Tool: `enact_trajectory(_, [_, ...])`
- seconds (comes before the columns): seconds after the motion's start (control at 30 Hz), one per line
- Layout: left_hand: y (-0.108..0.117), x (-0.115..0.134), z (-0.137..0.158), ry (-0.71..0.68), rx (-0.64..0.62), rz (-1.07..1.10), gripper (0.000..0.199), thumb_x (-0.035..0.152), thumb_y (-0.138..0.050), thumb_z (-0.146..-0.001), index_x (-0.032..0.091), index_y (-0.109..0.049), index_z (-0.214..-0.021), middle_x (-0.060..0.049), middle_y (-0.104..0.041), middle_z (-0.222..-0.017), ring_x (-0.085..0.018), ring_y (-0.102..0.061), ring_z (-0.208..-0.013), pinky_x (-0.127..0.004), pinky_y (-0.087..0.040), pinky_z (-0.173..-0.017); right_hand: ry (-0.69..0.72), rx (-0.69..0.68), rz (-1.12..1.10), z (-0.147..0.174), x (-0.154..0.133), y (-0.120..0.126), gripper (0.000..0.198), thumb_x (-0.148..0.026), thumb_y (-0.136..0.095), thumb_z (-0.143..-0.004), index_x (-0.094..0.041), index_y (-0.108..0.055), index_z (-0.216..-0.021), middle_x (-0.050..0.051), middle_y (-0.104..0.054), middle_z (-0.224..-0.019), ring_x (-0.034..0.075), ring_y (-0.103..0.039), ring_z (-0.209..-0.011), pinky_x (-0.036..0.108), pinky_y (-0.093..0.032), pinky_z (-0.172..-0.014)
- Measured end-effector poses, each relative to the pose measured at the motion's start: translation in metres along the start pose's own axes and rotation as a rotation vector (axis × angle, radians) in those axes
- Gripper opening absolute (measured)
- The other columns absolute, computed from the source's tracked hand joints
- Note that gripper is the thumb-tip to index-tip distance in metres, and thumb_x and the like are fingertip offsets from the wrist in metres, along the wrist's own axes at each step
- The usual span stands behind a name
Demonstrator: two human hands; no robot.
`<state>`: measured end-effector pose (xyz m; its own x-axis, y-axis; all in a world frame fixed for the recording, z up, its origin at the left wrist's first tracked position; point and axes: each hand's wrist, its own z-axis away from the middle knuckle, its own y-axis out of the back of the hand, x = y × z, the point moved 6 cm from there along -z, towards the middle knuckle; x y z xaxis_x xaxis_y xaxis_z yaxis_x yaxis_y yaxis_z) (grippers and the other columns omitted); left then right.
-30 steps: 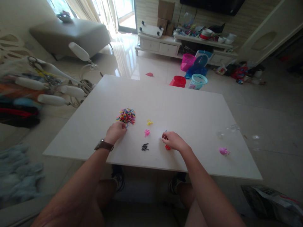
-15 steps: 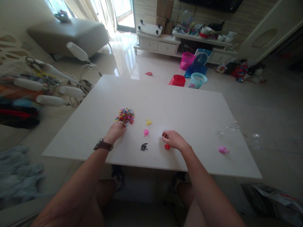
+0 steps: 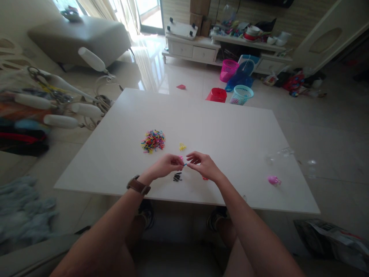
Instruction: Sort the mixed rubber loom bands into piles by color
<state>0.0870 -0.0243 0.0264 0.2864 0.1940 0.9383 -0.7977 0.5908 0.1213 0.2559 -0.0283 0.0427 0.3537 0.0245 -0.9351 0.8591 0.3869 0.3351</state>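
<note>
The black pile lies on the table. Just beyond this pile, the left hand pinches a small blue piece between thumb and fingers. The right hand, beyond the pile and to its right, has its thumb and fingers apart, near the blue piece; whether it touches this, I cannot tell. The partly hidden pink pile and then the yellow pile lie farther beyond the black pile; the mixed pile lies beyond it, leftward.
</note>
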Motion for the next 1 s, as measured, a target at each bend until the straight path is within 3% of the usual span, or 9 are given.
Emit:
enact_trajectory(0.13, [-0.009,0.002,-0.004,-0.015,-0.005,0.055,0.022,0.034,-0.074,-0.073,0.014,-0.071,-0.080,-0.005,-0.073,-0.075,-0.015,-0.065,-0.071,-0.027,-0.048,-0.068,0.007,-0.042,-0.083,0.000,-0.002,-0.006,0.014,-0.030,-0.073,-0.082,-0.019,-0.074,-0.089,0.003,-0.077,-0.085,0.016,-0.070,-0.080,0.029,-0.055,-0.078])
enact_trajectory(0.27, [-0.010,0.003,-0.008,-0.009,0.035,0.053,0.019,0.029,-0.075,-0.072,0.014,-0.069,-0.081,-0.002,-0.068,-0.069,-0.013,-0.063,-0.067,-0.024,-0.045,-0.063,0.020,-0.007,-0.048,-0.001,-0.005,0.000,0.011,-0.030,-0.071,-0.081,-0.019,-0.074,-0.083,0.002,-0.075,-0.080,0.016,-0.068,-0.076,0.028,-0.052,-0.075])
enact_trajectory(0.4, [0.002,0.001,-0.011,-0.024,0.136,0.009,0.019,0.022,-0.076,-0.068,0.016,-0.064,-0.083,0.002,-0.063,-0.066,-0.011,-0.060,-0.061,-0.022,-0.043,-0.058,-0.048,0.238,-0.003,-0.004,0.010,0.031,0.012,-0.031,-0.070,-0.078,-0.019,-0.070,-0.079,0.001,-0.072,-0.076,0.016,-0.065,-0.072,0.027,-0.050,-0.069])
enact_trajectory(0.5, [0.019,-0.003,-0.013,-0.020,0.274,-0.144,0.015,0.017,-0.073,-0.068,0.017,-0.063,-0.080,0.002,-0.064,-0.066,-0.012,-0.061,-0.062,-0.022,-0.045,-0.058,-0.171,0.432,0.079,-0.002,0.030,0.061,0.009,-0.029,-0.068,-0.077,-0.020,-0.068,-0.076,0.001,-0.070,-0.073,0.017,-0.064,-0.070,0.028,-0.049,-0.067])
enact_trajectory(0.57, [0.028,-0.007,-0.015,-0.005,0.353,-0.279,0.012,0.013,-0.071,-0.069,0.017,-0.064,-0.078,0.001,-0.066,-0.067,-0.013,-0.064,-0.064,-0.022,-0.046,-0.060,-0.236,0.481,0.212,0.000,0.039,0.074,0.005,-0.024,-0.066,-0.076,-0.020,-0.067,-0.073,0.001,-0.070,-0.071,0.017,-0.063,-0.070,0.028,-0.047,-0.068])
enact_trajectory(0.7, [0.031,-0.013,-0.023,-0.017,0.404,-0.478,0.012,0.007,-0.065,-0.072,0.017,-0.067,-0.078,-0.003,-0.071,-0.074,-0.016,-0.067,-0.072,-0.025,-0.048,-0.066,-0.283,0.433,0.437,0.004,0.048,0.075,0.009,-0.015,-0.063,-0.075,-0.020,-0.068,-0.070,0.001,-0.069,-0.071,0.015,-0.061,-0.069,0.028,-0.044,-0.068])
enact_trajectory(0.87, [0.029,-0.018,-0.031,-0.038,0.424,-0.656,0.009,0.015,-0.065,-0.080,0.017,-0.072,-0.085,-0.008,-0.075,-0.085,-0.021,-0.068,-0.081,-0.031,-0.050,-0.076,-0.245,0.400,0.486,0.005,0.053,0.061,0.014,-0.009,-0.062,-0.073,-0.019,-0.067,-0.064,0.002,-0.065,-0.063,0.014,-0.055,-0.063,0.028,-0.039,-0.063])
enact_trajectory(1.0, [0.034,-0.001,-0.031,-0.093,0.473,-0.620,0.012,0.024,-0.065,-0.085,0.018,-0.074,-0.088,-0.008,-0.076,-0.087,-0.020,-0.069,-0.082,-0.031,-0.052,-0.078,-0.154,0.438,0.458,0.004,0.025,0.071,0.009,-0.014,-0.067,-0.076,-0.019,-0.069,-0.069,0.001,-0.065,-0.063,0.014,-0.057,-0.064,0.028,-0.043,-0.066])
